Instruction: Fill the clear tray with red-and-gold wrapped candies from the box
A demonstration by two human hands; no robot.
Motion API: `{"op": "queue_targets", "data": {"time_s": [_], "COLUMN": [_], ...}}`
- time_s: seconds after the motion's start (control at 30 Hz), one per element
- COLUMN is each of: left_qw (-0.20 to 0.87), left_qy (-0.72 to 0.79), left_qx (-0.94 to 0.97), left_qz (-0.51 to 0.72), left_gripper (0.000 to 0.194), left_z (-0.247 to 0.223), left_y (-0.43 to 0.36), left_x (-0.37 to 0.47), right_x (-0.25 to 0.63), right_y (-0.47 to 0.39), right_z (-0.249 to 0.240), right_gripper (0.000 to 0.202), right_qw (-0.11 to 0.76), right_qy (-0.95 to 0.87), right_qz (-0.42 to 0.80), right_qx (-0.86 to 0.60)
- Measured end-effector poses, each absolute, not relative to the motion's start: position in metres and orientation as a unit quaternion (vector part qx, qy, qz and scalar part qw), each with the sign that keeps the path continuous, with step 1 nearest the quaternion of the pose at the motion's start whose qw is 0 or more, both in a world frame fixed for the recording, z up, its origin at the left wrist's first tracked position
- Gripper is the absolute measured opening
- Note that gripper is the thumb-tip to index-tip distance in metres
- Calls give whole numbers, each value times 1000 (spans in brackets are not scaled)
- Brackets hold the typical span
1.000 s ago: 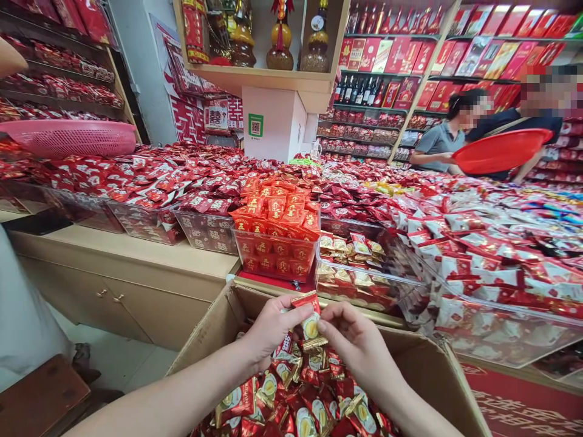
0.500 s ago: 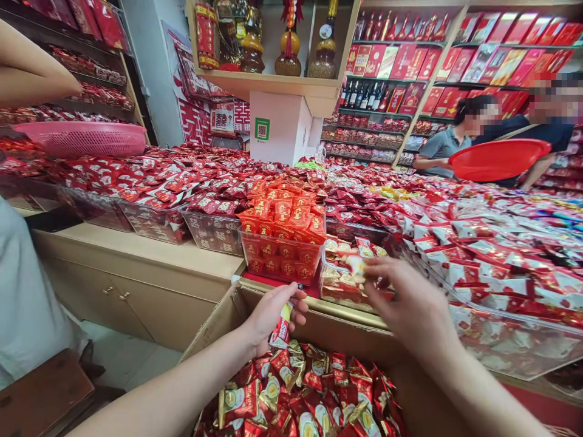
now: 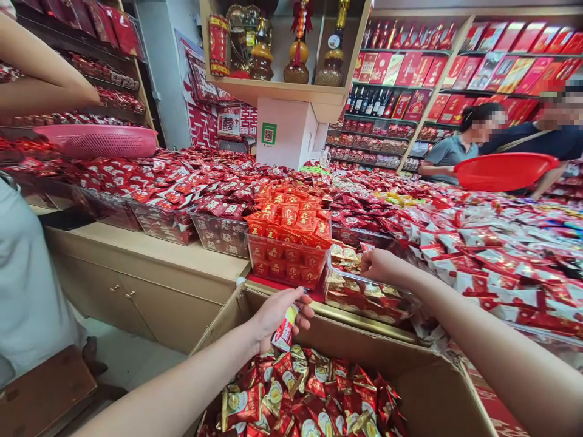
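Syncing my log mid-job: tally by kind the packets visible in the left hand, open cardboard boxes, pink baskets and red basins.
Packet visible in left hand: 1
Open cardboard box: 1
Pink basket: 1
Red basin: 1
Total: 4

pale pillar [image 3: 291, 136], beige cabinet [image 3: 155, 306], light floor [image 3: 130, 349]

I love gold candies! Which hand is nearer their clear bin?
Right. The right hand is over the clear bin; the left hand is to its lower left, over the cardboard box.
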State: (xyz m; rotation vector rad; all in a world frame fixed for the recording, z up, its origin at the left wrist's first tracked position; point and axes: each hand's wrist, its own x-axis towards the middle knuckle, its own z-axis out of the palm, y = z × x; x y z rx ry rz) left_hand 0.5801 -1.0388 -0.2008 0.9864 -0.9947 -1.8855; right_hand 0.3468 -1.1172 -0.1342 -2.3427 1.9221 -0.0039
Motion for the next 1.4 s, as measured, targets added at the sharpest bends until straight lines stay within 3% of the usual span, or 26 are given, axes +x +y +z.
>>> {"op": "queue_targets", "data": {"time_s": [0.13, 0.37, 0.47, 0.57, 0.63, 0.73, 0.93, 1.13, 1.27, 1.4], "left_qw": [381, 375, 366, 364, 371, 389, 400, 440, 445, 426], "left_qy": [-388, -383, -356, -328, -306, -264, -219, -279, -285, -287], "left_qx": [390, 361, 341, 308, 287, 266, 274, 266, 276, 261], "left_qz": [-743, -763, -789, -815, -829, -842, -847, -811, -803, -817], "left_gripper": [29, 32, 36, 40, 40, 39, 29, 21, 31, 25], "left_z": [-199, -206, -206, -202, -198, -196, -198, -190, -190, -192], "left_y": [-1039, -1043, -1046, -1044, -1041, -1032, -1018, -1019, -1017, -1016], "left_x": [580, 582, 584, 585, 583, 574, 561, 565, 564, 564], "right_x": [347, 345, 344, 355, 373, 405, 430, 415, 416, 420], "right_y": [-1122, -1128, -1117, -1082, -1048, -1004, -982, -984, -983, -982], "right_z": [-138, -142, -130, -119, -121, -144, -195, -197, -199, -198], "right_gripper": [11, 16, 16, 19, 21, 20, 24, 22, 23, 17], "right_qw": [110, 78, 34, 9, 73, 171, 30, 34, -41, -111], "right_qy": [580, 585, 599, 581, 533, 448, 376, 381, 363, 344], "right_qz": [34, 48, -46, -247, -317, -294, -258, -309, -294, -264], "right_qx": [-806, -806, -799, -776, -781, -826, -889, -871, -883, -894]}}
